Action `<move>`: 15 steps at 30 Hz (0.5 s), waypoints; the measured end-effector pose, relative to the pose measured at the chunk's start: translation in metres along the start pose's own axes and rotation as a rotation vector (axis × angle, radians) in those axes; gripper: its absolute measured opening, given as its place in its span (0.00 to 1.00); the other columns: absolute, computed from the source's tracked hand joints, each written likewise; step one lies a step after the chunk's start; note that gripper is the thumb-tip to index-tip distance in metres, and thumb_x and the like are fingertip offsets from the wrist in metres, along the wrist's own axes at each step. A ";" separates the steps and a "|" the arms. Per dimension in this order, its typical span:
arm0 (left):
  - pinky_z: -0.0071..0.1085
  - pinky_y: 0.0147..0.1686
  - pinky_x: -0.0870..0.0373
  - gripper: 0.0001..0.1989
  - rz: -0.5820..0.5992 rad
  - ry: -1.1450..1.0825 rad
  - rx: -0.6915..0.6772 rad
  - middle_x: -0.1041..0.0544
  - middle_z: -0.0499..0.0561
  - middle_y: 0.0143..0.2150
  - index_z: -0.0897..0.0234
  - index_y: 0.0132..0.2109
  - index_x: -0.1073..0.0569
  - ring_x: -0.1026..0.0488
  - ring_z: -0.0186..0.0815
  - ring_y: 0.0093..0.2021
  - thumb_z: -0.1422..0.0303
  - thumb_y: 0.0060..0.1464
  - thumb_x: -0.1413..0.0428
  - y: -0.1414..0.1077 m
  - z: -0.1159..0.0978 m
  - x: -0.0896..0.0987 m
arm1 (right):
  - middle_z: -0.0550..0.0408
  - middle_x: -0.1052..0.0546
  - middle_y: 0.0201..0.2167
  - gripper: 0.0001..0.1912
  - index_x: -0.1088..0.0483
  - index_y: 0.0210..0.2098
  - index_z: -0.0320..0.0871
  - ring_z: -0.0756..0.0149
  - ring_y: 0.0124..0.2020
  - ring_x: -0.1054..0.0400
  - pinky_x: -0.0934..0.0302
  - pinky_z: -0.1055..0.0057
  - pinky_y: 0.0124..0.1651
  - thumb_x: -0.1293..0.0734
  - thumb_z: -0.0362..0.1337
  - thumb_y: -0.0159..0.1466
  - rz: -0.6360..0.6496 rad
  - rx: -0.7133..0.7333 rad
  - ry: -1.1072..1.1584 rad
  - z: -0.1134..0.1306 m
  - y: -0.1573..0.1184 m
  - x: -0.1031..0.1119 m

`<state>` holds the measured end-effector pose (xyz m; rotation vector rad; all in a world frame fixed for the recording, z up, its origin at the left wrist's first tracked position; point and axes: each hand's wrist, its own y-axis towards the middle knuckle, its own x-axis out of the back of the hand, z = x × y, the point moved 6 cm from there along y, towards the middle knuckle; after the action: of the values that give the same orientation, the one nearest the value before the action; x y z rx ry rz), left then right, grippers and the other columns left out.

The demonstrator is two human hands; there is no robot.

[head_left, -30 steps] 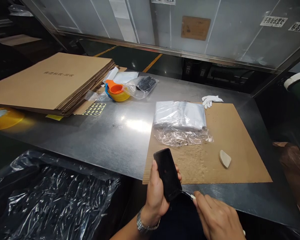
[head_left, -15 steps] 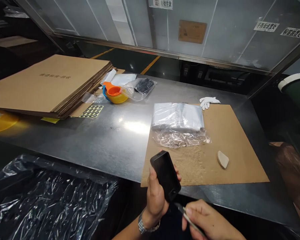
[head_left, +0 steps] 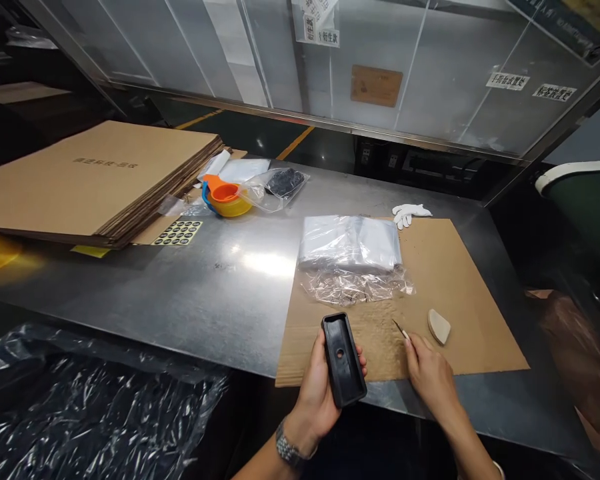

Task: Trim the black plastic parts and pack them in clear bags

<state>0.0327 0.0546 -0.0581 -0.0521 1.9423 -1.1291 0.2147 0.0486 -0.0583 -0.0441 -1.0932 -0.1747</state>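
Observation:
My left hand [head_left: 321,387] is wrapped round a black rectangular tray-like part [head_left: 342,357], its hollow side facing up with a small round hole in the floor. The part is held tilted at the bench's front edge. To the right, my right hand [head_left: 430,370] pinches a slim knife [head_left: 401,329] with a pale handle, its thin tip pointing away to the left over the cardboard sheet [head_left: 480,313]. Just beyond that hand lies a beige wedge-shaped block [head_left: 439,327]. A stack of clear plastic bags [head_left: 350,243] rests on the cardboard behind the black part.
On the steel bench [head_left: 230,293], flat cardboard [head_left: 130,167] is stacked at left, near a label sheet [head_left: 179,233], an orange-and-yellow tape roll [head_left: 227,199] and a bag with dark contents [head_left: 285,181]. A white glove [head_left: 411,213] lies behind. Black plastic sheeting [head_left: 95,407] fills the lower left.
My right hand has moved the knife from below the black part up and right, over the cardboard. My left hand has turned the part so its hollow faces me more.

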 end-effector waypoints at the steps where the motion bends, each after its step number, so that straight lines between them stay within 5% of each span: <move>1: 0.30 0.30 0.28 0.24 0.007 0.006 0.020 0.25 0.55 0.26 0.73 0.32 0.27 0.28 0.34 0.25 0.54 0.57 0.55 0.000 0.002 0.000 | 0.51 0.29 0.28 0.16 0.30 0.39 0.40 0.64 0.29 0.34 0.43 0.73 0.27 0.46 0.40 0.66 -0.026 -0.006 -0.031 -0.003 0.003 -0.002; 4: 0.30 0.29 0.28 0.25 0.053 0.038 0.058 0.25 0.56 0.28 0.75 0.33 0.27 0.27 0.34 0.26 0.54 0.56 0.54 -0.001 0.005 0.000 | 0.47 0.31 0.30 0.16 0.30 0.43 0.37 0.58 0.34 0.37 0.42 0.67 0.30 0.45 0.38 0.65 -0.091 0.001 -0.123 0.001 0.003 -0.002; 7: 0.29 0.28 0.29 0.24 0.098 0.071 0.107 0.24 0.56 0.29 0.76 0.34 0.26 0.27 0.34 0.25 0.55 0.56 0.53 -0.002 0.008 0.000 | 0.47 0.32 0.33 0.14 0.31 0.44 0.39 0.59 0.37 0.39 0.42 0.65 0.36 0.43 0.36 0.64 -0.105 0.138 -0.058 0.030 -0.007 0.010; 11: 0.26 0.27 0.31 0.24 0.165 0.020 0.241 0.25 0.55 0.25 0.75 0.30 0.26 0.27 0.33 0.24 0.56 0.57 0.53 -0.005 0.020 -0.005 | 0.53 0.33 0.31 0.09 0.31 0.40 0.43 0.65 0.34 0.40 0.44 0.69 0.36 0.41 0.36 0.65 0.081 0.521 0.260 0.093 -0.032 0.025; 15: 0.25 0.27 0.32 0.22 0.136 0.001 0.307 0.25 0.53 0.23 0.71 0.28 0.27 0.28 0.32 0.23 0.57 0.57 0.53 -0.009 0.029 -0.005 | 0.54 0.33 0.28 0.15 0.32 0.34 0.43 0.65 0.31 0.42 0.47 0.66 0.34 0.42 0.46 0.64 0.160 0.620 0.264 0.118 -0.041 0.027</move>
<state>0.0527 0.0318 -0.0546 0.2420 1.7256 -1.3204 0.1163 0.0190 0.0176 0.4349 -0.8373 0.2999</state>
